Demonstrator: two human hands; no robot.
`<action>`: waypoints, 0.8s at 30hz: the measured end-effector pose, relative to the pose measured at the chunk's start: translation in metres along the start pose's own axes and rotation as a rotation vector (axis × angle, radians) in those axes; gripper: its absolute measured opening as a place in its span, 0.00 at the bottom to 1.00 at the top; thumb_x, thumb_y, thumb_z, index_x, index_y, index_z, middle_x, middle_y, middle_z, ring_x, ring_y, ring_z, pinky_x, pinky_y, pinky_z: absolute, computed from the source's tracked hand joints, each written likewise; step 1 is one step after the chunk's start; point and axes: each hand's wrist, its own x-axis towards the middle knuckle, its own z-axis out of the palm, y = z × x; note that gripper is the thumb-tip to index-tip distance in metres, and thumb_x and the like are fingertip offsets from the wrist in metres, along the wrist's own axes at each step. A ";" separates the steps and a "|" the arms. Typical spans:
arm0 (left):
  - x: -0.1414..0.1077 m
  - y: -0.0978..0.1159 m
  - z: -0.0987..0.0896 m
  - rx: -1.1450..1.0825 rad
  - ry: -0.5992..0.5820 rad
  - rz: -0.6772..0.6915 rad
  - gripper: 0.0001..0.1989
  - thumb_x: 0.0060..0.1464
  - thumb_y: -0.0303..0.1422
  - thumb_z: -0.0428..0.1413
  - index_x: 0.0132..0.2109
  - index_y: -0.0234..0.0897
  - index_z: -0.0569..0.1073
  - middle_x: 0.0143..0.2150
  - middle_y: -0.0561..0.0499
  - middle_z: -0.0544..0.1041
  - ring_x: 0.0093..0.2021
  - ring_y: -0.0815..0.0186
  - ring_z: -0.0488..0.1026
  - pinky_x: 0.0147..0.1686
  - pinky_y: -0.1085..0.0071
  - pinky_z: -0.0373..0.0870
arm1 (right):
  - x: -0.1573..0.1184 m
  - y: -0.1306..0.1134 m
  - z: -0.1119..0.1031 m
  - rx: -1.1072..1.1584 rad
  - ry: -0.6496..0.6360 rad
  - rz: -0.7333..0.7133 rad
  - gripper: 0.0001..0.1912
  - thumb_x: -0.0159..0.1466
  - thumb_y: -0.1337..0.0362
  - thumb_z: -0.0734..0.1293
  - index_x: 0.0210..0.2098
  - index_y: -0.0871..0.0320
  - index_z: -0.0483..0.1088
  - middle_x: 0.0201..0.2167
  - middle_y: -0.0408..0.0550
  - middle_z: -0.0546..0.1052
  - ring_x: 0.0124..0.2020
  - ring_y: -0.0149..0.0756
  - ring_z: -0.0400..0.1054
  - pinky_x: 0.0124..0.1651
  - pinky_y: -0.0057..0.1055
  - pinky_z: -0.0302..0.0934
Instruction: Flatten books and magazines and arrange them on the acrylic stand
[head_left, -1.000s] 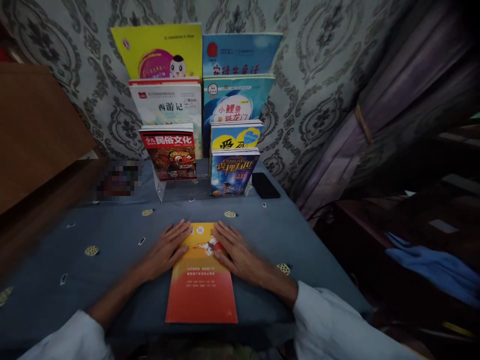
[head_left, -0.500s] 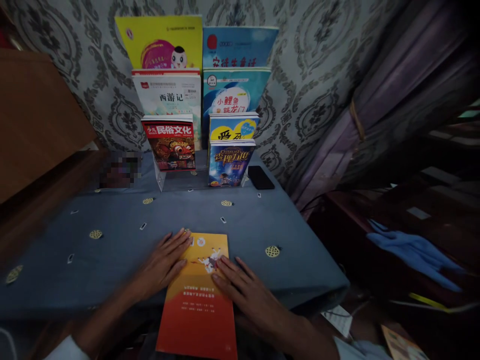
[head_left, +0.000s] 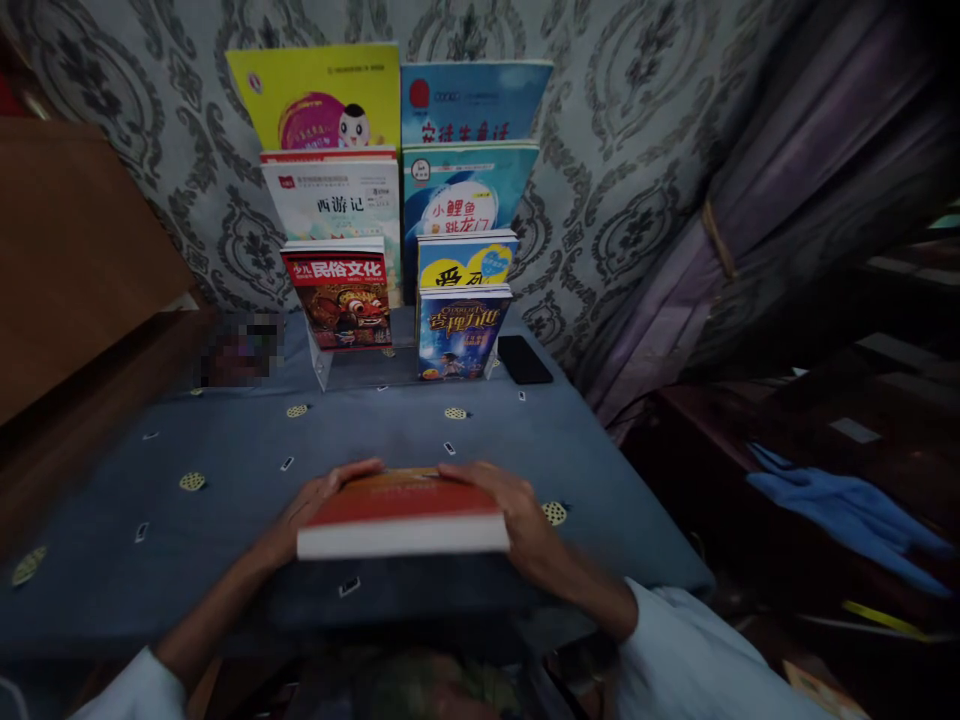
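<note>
Above the table's (head_left: 150, 470) near edge, left hand (head_left: 304, 515) and right hand (head_left: 517, 520) clamped the book (head_left: 401, 515) by its sides, tilted; loose grip could have dropped it.

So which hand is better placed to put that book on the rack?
Probably the left hand: it grips the book on the side below the rack's shorter left stack. The right hand holds the other side.

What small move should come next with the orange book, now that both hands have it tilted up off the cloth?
Probably carry it forward toward the tiered book stand. The left hand and right hand grip the orange book by its sides, near edge raised above the blue tablecloth, and the way ahead looks free of obstacles.
</note>
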 end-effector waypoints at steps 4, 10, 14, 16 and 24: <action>0.015 0.002 0.010 -0.073 0.225 0.001 0.30 0.69 0.52 0.39 0.65 0.40 0.66 0.66 0.46 0.70 0.65 0.53 0.68 0.63 0.53 0.67 | 0.035 0.013 0.002 0.120 0.132 0.260 0.17 0.69 0.51 0.63 0.49 0.55 0.75 0.41 0.49 0.82 0.43 0.44 0.78 0.45 0.39 0.72; 0.044 0.014 0.006 -0.070 0.231 0.073 0.29 0.67 0.51 0.46 0.65 0.37 0.60 0.59 0.42 0.75 0.55 0.55 0.75 0.54 0.61 0.73 | 0.066 0.037 0.009 0.364 0.180 0.371 0.16 0.66 0.51 0.65 0.43 0.58 0.72 0.39 0.51 0.82 0.38 0.43 0.78 0.38 0.37 0.73; 0.053 -0.001 0.005 0.034 0.175 -0.042 0.34 0.67 0.50 0.45 0.70 0.36 0.50 0.42 0.47 0.81 0.37 0.60 0.78 0.39 0.65 0.75 | 0.070 0.058 0.012 0.192 0.108 0.455 0.16 0.67 0.51 0.63 0.36 0.58 0.72 0.31 0.49 0.81 0.32 0.42 0.77 0.32 0.34 0.68; 0.054 -0.007 0.007 0.173 0.138 -0.091 0.33 0.67 0.48 0.45 0.71 0.36 0.48 0.33 0.52 0.79 0.29 0.62 0.76 0.31 0.68 0.71 | 0.068 0.068 0.013 -0.031 0.062 0.491 0.13 0.65 0.54 0.65 0.34 0.57 0.72 0.25 0.45 0.79 0.28 0.39 0.74 0.31 0.32 0.64; 0.065 -0.003 0.005 0.642 0.062 -0.095 0.23 0.67 0.40 0.46 0.66 0.39 0.61 0.34 0.50 0.79 0.33 0.60 0.78 0.32 0.69 0.68 | 0.061 0.082 0.018 -0.245 -0.018 0.524 0.11 0.63 0.59 0.68 0.43 0.56 0.73 0.24 0.41 0.77 0.24 0.35 0.70 0.30 0.29 0.59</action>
